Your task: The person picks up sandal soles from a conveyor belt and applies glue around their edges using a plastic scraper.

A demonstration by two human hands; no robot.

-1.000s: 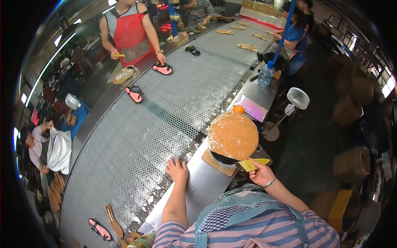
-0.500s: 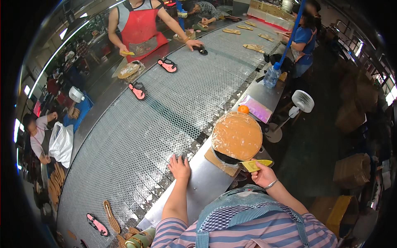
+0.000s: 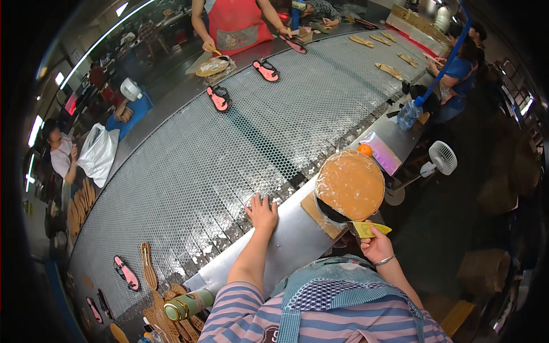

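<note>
My left hand [image 3: 262,214] lies flat with fingers spread on the near edge of the mesh conveyor [image 3: 189,166], holding nothing. In my right hand [image 3: 377,247] a flat, pointed yellow tool [image 3: 370,230] is pinched; its inner end meets the near rim of a round tub. This tub [image 3: 350,186] has a tan, smeared top with a dark gap at its lower left, and sits partly on a brown board [image 3: 322,216]. Pink-soled sandals with black straps, such as one sandal [image 3: 218,98], lie on the mesh beyond my hands.
Across the conveyor a co-worker in a red apron [image 3: 237,26] handles a sandal. Beside the tub are an orange fruit [image 3: 365,150] and a shiny pink packet [image 3: 381,153]. A white fan [image 3: 442,158], a water bottle [image 3: 409,115] and a green cylinder [image 3: 189,304] stand nearby.
The view has turned, bringing more of the near left into sight. The co-worker's sandal now shows its pink sole, tilted in the hand. Both my hands keep their places by the tub and mesh.
</note>
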